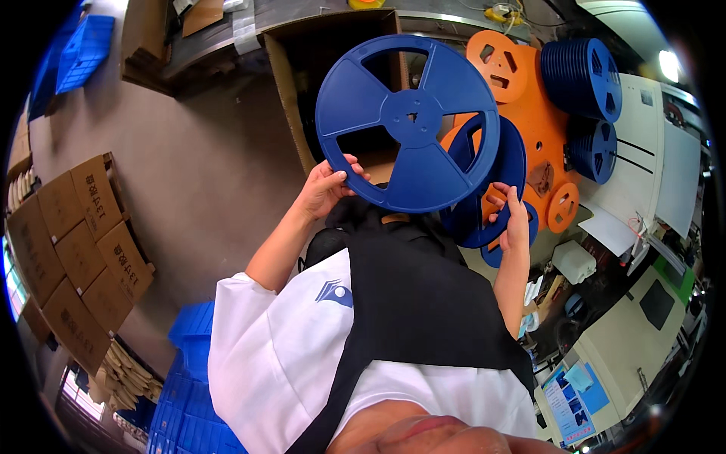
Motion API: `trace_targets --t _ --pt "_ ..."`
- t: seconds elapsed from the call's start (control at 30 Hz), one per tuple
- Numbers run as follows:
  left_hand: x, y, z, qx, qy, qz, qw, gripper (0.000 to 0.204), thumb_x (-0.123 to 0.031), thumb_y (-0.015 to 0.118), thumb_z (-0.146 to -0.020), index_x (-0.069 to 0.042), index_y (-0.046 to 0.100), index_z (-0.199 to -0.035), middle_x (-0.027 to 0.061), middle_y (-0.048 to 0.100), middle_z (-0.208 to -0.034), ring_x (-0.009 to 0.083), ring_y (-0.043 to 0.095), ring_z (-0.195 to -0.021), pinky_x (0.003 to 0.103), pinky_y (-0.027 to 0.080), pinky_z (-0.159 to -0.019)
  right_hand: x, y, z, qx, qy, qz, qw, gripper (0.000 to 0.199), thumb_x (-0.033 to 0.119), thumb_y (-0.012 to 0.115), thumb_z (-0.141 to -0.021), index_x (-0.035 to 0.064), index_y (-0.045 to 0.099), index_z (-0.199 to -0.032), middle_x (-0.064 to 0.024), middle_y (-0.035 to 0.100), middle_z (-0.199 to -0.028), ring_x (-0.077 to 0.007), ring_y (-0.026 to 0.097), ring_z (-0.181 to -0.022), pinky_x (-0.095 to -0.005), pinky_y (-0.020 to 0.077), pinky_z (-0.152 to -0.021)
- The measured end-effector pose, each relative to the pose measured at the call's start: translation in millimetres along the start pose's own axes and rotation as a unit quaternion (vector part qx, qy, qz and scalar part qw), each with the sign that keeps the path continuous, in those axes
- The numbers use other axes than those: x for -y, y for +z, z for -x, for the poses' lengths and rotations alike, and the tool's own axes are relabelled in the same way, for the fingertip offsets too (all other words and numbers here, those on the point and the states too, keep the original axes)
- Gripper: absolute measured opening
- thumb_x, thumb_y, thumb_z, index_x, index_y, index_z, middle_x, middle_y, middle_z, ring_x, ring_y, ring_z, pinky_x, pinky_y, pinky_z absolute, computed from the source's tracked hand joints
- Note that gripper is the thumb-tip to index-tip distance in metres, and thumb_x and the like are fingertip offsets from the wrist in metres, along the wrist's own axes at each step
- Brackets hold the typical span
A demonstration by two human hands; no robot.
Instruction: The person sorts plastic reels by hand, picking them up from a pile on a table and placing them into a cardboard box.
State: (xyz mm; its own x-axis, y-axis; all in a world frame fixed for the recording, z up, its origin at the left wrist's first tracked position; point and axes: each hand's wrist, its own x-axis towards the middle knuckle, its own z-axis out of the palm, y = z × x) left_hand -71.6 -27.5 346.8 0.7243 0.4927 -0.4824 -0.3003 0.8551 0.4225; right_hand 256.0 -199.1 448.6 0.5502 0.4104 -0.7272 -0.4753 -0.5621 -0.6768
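Observation:
A large blue plastic reel [427, 175] with cut-out windows and a small centre hole is held up in front of me. My left hand [327, 189] grips its lower left rim, thumb on the near face and fingers through a window. Partly behind it on the right is a second blue reel [514, 147], tilted. My right hand [514, 216] is closed on the lower right edge of that one, fingers reaching into its opening. The front reel overlaps the second and hides much of it; I cannot tell whether the two touch.
An open cardboard box [286, 106] stands behind the front reel. To the right, an orange machine [541, 125] carries orange discs and stacks of blue reels [567, 79]. Stacked cartons [79, 246] stand at left, blue crates [185, 401] at lower left, and pale cabinets [628, 333] at right.

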Motion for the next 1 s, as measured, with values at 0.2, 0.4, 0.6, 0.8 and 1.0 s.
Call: trace_targets --t 0.2,0.4,0.6,0.8,1.0 --pt "-18 -26 12 -0.161 0.055 -0.078 0.982 0.031 -0.006 0.053 -0.088 -0.001 0.047 -0.118 0.0127 0.061 -0.108 0.0267 0.061 -0.102 0.038 0.055 -0.082 -26 3 4 0.030 0.023 0.010 0.999 0.045 0.043 0.045 -0.095 0.0011 0.055 -0.110 -0.0094 0.057 -0.111 -0.0152 0.061 -0.083 -0.0216 0.0414 -0.050" --pt "-23 -76 -44 -0.324 0.051 -0.230 0.916 0.027 0.000 0.044 -0.089 -0.004 0.048 -0.115 0.0093 0.060 -0.105 0.0205 0.061 -0.097 0.030 0.053 -0.073 -60 38 30 0.008 0.036 0.026 0.999 0.041 0.038 0.043 -0.097 0.0009 0.057 -0.108 -0.0106 0.062 -0.093 -0.0123 0.061 -0.074 -0.0201 0.0395 -0.048" --pt "-29 -105 -130 -0.355 0.072 -0.240 0.901 0.027 0.000 0.044 -0.088 -0.004 0.049 -0.115 0.0075 0.061 -0.104 0.0173 0.061 -0.094 0.029 0.052 -0.069 -84 44 41 -0.001 0.111 0.034 0.993 0.043 0.040 0.043 -0.097 0.0011 0.055 -0.111 -0.0120 0.061 -0.075 -0.0108 0.057 -0.065 -0.0204 0.0369 -0.049" --pt "-20 -101 -187 -0.345 0.061 -0.319 0.881 0.025 0.001 0.045 -0.087 -0.004 0.053 -0.111 0.0040 0.062 -0.097 0.0129 0.060 -0.083 0.026 0.050 -0.063 -93 42 47 -0.052 0.115 0.021 0.992 0.043 0.038 0.042 -0.098 0.0001 0.055 -0.111 -0.0101 0.061 -0.088 -0.0131 0.060 -0.072 -0.0214 0.0381 -0.050" --pt "-2 -110 -210 -0.331 0.033 -0.366 0.869 0.026 0.001 0.045 -0.087 -0.003 0.053 -0.112 0.0034 0.063 -0.095 0.0124 0.060 -0.081 0.026 0.049 -0.062 -106 32 48 -0.058 0.155 0.003 0.986 0.040 0.036 0.043 -0.097 0.0007 0.055 -0.113 -0.0075 0.059 -0.105 -0.0142 0.062 -0.077 -0.0219 0.0396 -0.051"
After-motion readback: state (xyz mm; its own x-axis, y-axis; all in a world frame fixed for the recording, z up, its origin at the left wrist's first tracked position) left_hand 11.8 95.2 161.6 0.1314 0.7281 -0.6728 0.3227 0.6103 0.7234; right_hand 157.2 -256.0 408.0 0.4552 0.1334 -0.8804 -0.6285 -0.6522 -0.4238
